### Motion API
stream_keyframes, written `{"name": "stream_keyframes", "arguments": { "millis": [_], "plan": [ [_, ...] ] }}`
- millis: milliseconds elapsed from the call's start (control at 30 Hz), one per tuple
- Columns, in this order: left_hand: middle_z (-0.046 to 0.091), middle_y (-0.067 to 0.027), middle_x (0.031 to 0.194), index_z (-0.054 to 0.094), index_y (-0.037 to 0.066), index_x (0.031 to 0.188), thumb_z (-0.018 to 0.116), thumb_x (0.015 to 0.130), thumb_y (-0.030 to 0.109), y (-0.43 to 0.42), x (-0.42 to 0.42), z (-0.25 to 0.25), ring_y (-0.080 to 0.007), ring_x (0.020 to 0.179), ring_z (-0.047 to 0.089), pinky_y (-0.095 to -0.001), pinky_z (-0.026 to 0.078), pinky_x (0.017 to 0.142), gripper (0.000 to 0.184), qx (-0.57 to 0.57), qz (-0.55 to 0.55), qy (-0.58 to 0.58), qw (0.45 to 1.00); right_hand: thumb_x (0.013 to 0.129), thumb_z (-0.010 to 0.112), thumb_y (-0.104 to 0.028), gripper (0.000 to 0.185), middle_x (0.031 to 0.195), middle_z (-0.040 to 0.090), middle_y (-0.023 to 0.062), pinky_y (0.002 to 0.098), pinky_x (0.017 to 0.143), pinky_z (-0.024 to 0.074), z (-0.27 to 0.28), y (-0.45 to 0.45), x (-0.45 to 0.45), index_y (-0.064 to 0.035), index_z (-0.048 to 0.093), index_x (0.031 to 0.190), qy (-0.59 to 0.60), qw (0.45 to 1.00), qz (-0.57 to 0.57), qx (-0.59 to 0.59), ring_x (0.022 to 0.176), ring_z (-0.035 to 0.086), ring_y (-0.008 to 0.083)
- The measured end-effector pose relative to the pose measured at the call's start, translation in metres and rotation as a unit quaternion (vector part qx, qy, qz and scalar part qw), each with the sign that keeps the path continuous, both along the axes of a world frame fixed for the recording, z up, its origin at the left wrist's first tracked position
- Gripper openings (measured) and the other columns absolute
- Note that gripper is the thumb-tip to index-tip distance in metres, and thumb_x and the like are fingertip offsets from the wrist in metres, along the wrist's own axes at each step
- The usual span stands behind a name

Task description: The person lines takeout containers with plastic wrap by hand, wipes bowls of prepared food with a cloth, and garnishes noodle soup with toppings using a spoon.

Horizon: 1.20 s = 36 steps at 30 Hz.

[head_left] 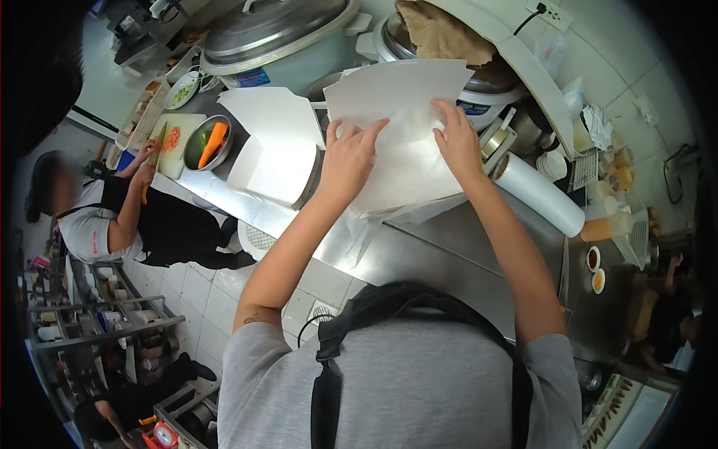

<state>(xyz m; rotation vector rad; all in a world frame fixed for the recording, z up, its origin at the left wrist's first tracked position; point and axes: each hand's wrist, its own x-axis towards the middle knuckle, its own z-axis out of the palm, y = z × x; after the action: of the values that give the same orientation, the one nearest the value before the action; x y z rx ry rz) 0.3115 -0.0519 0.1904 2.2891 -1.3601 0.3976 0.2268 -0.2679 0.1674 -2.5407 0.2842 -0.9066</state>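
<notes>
In front of me stands an open white cardboard takeaway box (pixel 400 86) with its lid raised. A thin, whitish translucent liner sheet (pixel 407 168) lies in it, and its loose edges hang over the front. My left hand (pixel 351 157) is at the box's left side, fingers spread over the liner. My right hand (pixel 458 142) is at the right side, thumb and forefinger apart, the fingertips at the liner and the lid. Whether the fingertips press on the sheet I cannot tell. Another open white box (pixel 273 165) sits to the left of my left hand.
A roll of clear film (pixel 538 194) lies to the right. Large lidded cookers (pixel 280 34) stand behind the boxes. On the left are a metal bowl (pixel 208 142) with an orange-handled tool and a co-worker (pixel 123 217) cutting on a board (pixel 179 146). Sauce cups (pixel 593 258) stand right.
</notes>
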Motion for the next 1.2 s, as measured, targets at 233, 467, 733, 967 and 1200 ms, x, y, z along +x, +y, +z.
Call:
{"name": "stream_keyframes", "arguments": {
  "millis": [233,467,733,967,1200],
  "plan": [
    [0.057,-0.0056,0.095,0.039,0.011,0.141,0.065,0.069,-0.004,0.034,-0.002,0.008,-0.0224,0.098,0.054,-0.0448,0.030,0.106,0.078,0.086,-0.042,-0.050,0.994,0.072,0.068,-0.004,0.018,0.081,0.058,0.0044,0.0372,0.080,0.0431,-0.002,-0.013,-0.039,-0.0114,0.065,0.088,-0.023,0.989,0.070,-0.130,0.088,0.056,0.0251],
    [0.058,-0.0139,0.107,0.038,0.010,0.140,0.069,0.069,0.005,0.019,-0.011,0.003,-0.0280,0.103,0.054,-0.0437,0.035,0.102,0.078,0.039,-0.043,-0.048,0.997,0.073,0.069,-0.009,0.015,0.097,0.061,0.0068,0.0396,0.086,0.0432,0.017,-0.005,-0.036,-0.0096,0.066,0.087,0.014,0.995,0.049,-0.089,0.097,0.055,0.0273],
    [0.067,-0.0156,0.085,0.034,0.006,0.135,0.065,0.071,-0.001,-0.028,0.007,0.007,-0.0337,0.084,0.065,-0.0391,0.051,0.070,0.071,-0.037,-0.017,0.193,0.980,0.078,0.068,-0.017,0.039,0.124,0.056,0.0115,0.0395,0.100,0.0396,-0.038,0.038,-0.014,-0.0103,0.062,0.116,0.176,0.954,0.209,-0.123,0.114,0.050,0.0311],
    [0.064,-0.0138,0.079,0.029,0.007,0.144,0.058,0.068,-0.006,-0.018,-0.018,-0.019,-0.0309,0.078,0.062,-0.0392,0.050,0.072,0.083,0.016,-0.051,0.255,0.965,0.073,0.069,-0.006,0.054,0.135,0.046,0.0142,0.0448,0.107,0.0323,0.023,0.020,-0.031,-0.0133,0.056,0.125,0.157,0.985,0.041,-0.064,0.125,0.042,0.0320],
    [0.060,-0.0133,0.097,0.052,0.006,0.131,0.056,0.073,-0.002,-0.019,-0.022,-0.037,-0.0301,0.095,0.056,-0.0381,0.049,0.082,0.059,0.198,-0.150,0.091,0.964,0.068,0.067,-0.008,0.029,0.109,0.058,0.0066,0.0512,0.109,0.0268,0.051,0.017,-0.020,-0.0105,0.067,0.097,0.084,0.904,0.194,-0.372,0.122,0.045,0.0255]
  ]
}}
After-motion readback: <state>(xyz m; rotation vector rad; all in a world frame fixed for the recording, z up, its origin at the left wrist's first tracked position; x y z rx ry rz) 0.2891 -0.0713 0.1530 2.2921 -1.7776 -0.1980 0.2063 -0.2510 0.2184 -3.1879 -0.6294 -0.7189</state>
